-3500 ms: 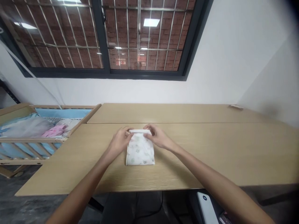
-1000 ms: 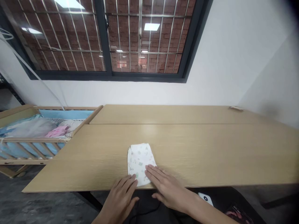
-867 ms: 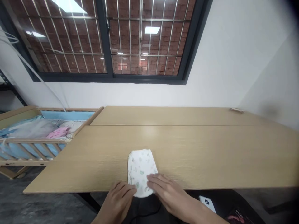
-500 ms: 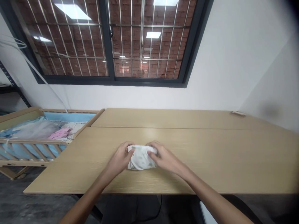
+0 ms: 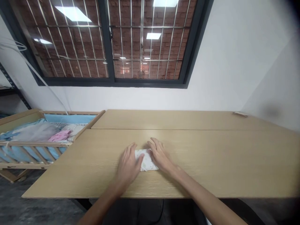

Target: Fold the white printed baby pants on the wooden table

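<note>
On table [image 5: 211, 156], near front edge: folded cloth [image 5: 147, 162]. My left hand [image 5: 128, 165] and right hand [image 5: 159, 155] lie flat on it, fingers spread, gripping nothing. Crib [image 5: 35, 137] stands left.

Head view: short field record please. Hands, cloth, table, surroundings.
left hand: open, flat, palm down on the cloth's left part
right hand: open, flat, fingers over the cloth's right and far edge
cloth: small, white, printed, folded; lies on the table between and under both hands
table: light wood, two tops butted together; small object at far right corner
left of table: wooden crib with blue lining, pink garment inside
behind: white wall, dark-framed window
</note>
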`<action>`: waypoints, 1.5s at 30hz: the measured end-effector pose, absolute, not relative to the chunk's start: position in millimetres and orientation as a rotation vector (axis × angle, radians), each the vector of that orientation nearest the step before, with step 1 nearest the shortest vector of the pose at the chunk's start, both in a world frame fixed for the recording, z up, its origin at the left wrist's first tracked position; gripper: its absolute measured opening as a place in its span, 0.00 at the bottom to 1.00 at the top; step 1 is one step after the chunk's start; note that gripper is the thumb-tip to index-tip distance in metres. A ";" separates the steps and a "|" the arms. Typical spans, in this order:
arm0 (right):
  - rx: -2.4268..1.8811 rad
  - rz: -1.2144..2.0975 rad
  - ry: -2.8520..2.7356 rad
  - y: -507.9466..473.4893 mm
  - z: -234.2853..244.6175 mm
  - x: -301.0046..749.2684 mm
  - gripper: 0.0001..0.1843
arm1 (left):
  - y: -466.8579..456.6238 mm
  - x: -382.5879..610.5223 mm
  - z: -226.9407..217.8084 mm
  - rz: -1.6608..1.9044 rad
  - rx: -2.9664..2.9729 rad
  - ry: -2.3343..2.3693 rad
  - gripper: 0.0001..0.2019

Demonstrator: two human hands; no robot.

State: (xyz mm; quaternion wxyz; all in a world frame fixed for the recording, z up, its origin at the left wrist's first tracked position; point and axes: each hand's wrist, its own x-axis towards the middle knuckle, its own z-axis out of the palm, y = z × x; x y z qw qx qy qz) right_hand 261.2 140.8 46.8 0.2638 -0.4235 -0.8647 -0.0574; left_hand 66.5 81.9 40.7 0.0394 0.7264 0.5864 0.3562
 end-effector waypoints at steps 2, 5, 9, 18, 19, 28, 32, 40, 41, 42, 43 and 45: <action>-1.044 -0.200 -2.429 132.2 52.0 255.9 0.26 | 54.1 82.0 34.8 1.072 2.438 1.703 0.34; -0.907 -0.139 -2.645 121.1 51.4 248.1 0.32 | 27.7 100.5 10.0 0.946 2.622 1.693 0.44; -0.900 -0.036 -2.803 117.1 41.4 246.8 0.32 | 27.5 105.8 -23.7 0.851 2.704 1.797 0.46; -0.937 0.028 -2.743 119.3 34.9 256.6 0.31 | 29.7 100.3 -29.0 0.767 2.702 1.866 0.44; -0.945 0.042 -2.732 119.4 35.0 259.6 0.32 | 29.5 98.3 -28.1 0.757 2.706 1.856 0.43; -1.180 0.114 -2.703 118.6 35.1 297.6 0.36 | 28.9 87.9 -18.4 0.704 2.729 1.756 0.41; -1.108 0.060 -2.686 112.5 45.9 298.6 0.36 | 36.4 82.0 1.1 0.658 2.726 1.734 0.32; -1.065 0.302 -2.743 90.4 57.0 295.4 0.43 | 62.5 67.5 27.1 0.644 2.835 1.555 0.26; -1.061 0.305 -2.750 84.0 55.8 296.8 0.45 | 56.8 67.3 22.7 0.634 2.862 1.533 0.30; -1.050 0.297 -2.759 76.5 54.2 298.6 0.48 | 48.7 67.2 17.5 0.635 2.890 1.517 0.34; -1.034 0.282 -2.770 68.4 51.9 300.6 0.50 | 38.7 67.2 12.0 0.651 2.923 1.503 0.39; -1.004 0.229 -2.796 51.6 45.1 304.7 0.54 | 16.3 67.5 1.7 0.700 2.993 1.476 0.45</action>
